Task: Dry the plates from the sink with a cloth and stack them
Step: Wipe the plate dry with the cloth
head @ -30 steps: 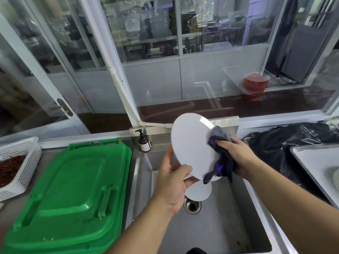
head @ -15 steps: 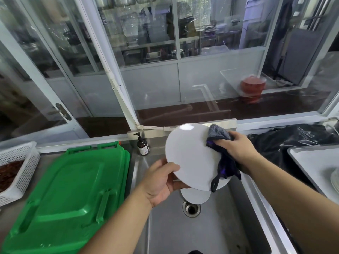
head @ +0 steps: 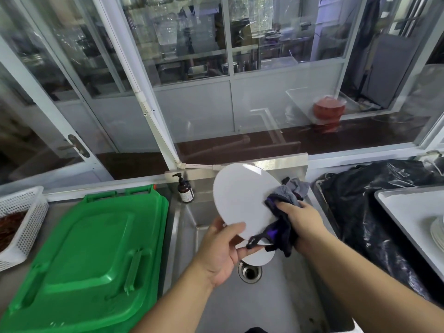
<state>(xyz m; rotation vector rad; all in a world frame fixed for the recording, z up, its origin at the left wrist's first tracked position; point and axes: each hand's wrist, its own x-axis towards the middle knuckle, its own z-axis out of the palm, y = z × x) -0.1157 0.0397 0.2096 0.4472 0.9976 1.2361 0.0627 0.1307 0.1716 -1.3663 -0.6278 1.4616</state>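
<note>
While my left hand [head: 222, 251] pinches the lower edge of the white plate [head: 242, 200], thumb on the near face and fingers curled behind, I hold it tilted up above the sink [head: 283, 304]. My left forearm comes in from the lower left, palm turned toward me. My right hand [head: 304, 224] reaches in from the right and grips the dark cloth [head: 281, 212], fingers curled round it, pressing it on the plate's right rim; a loose tail of cloth hangs below the plate.

I count two plates over the sink: the one I hold and a second plate [head: 259, 257] lying in the basin just above the drain [head: 249, 272]. A further stack of plates [head: 438, 233] sits on the tray [head: 408, 212] at the far right; I cannot tell how many. There is one cloth, one green bin lid [head: 91, 255], one pump bottle [head: 185, 189] and one white basket [head: 21, 219].

Against a second ago, the plate faces me more fully, and my right hand with the cloth sits lower on the rim.
</note>
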